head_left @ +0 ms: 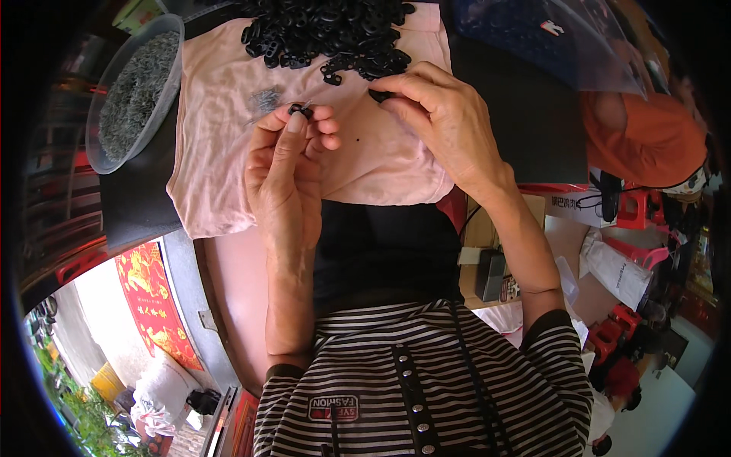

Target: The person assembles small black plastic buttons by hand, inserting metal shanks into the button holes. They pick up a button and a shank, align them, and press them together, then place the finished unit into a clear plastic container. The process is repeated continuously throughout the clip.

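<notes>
My left hand is closed, with thumb and fingertips pinching a small black plastic piece above the cloth. A thin, pale pin-like sliver shows at the piece's upper edge. Off to the right, my right hand reaches toward the near edge of a heap of black plastic pieces. Its thumb and forefinger close on another black piece, partly hidden by the fingers. Beside my left fingertips, a little cluster of thin grey metal pins lies on the pink cloth.
A clear plastic tub full of grey pins stands at the far left. The cloth covers part of a dark tabletop. A clear plastic bag lies at the far right, near orange fabric. Red stools stand beyond.
</notes>
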Demonstrator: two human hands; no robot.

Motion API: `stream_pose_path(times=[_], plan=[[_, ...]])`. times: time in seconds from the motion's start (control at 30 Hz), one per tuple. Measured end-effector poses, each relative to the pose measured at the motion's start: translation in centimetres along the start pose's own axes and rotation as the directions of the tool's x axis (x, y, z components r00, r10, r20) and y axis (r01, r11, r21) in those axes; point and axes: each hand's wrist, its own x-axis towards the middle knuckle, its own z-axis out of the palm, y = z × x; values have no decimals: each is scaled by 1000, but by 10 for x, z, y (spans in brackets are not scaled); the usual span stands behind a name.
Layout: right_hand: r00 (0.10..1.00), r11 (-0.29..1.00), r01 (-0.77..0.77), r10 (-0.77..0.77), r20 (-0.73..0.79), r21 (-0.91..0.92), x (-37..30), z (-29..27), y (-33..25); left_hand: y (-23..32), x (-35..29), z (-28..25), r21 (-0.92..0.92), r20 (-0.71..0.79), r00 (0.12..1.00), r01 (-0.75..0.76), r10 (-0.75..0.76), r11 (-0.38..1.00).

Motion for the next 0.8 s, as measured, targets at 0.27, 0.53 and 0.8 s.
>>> stream_pose_path(times=[0.27, 0.53, 0.8], plan=[[999, 999, 40, -40, 5, 10, 5, 1, -4, 1, -1, 2, 17, 7, 1000, -1, 1, 1000], [992, 991, 125, -125, 7, -39, 5, -5, -6, -1, -2, -5, 2, 103, 995, -14, 14, 1000], [998, 991, -67, 67, 10, 117, -10, -19, -8, 0, -1, 1, 12, 48, 999, 9, -10, 1000]])
